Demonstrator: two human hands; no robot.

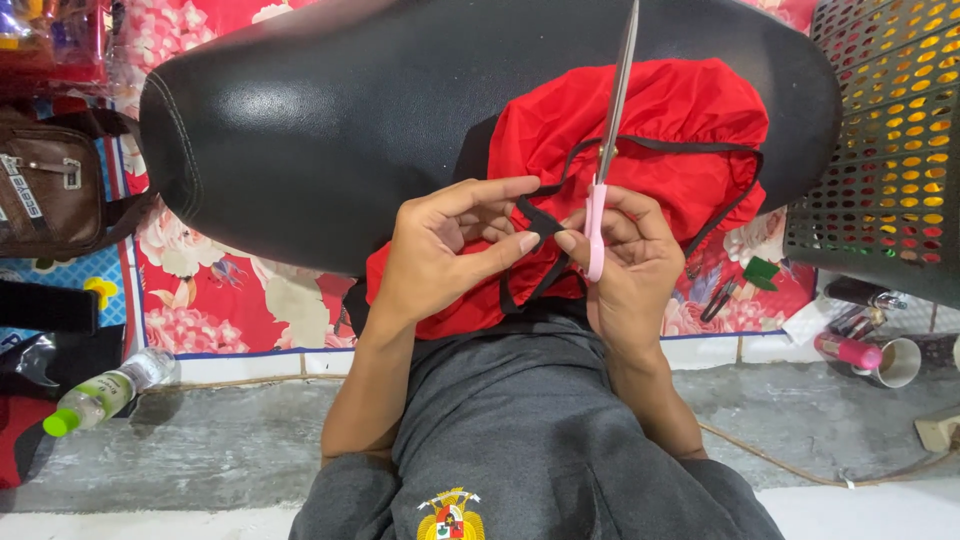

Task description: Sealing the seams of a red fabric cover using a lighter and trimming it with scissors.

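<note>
A red fabric cover (650, 130) with black elastic edging lies over a long black padded seat (330, 110) in front of me. My left hand (445, 245) pinches a black strap (540, 222) of that edging between thumb and fingers. My right hand (630, 250) meets the same strap from the right and also holds scissors (610, 130) with a pink handle. Their blades point up and away, and look closed. Both hands touch at the fingertips over the lower edge of the red fabric.
A dark perforated basket (890, 130) stands at the right. A brown bag (50, 185) and a plastic bottle with a green cap (100, 395) lie at the left. A cup with a pink tube (870, 358) and small tools sit on the floral mat (230, 300).
</note>
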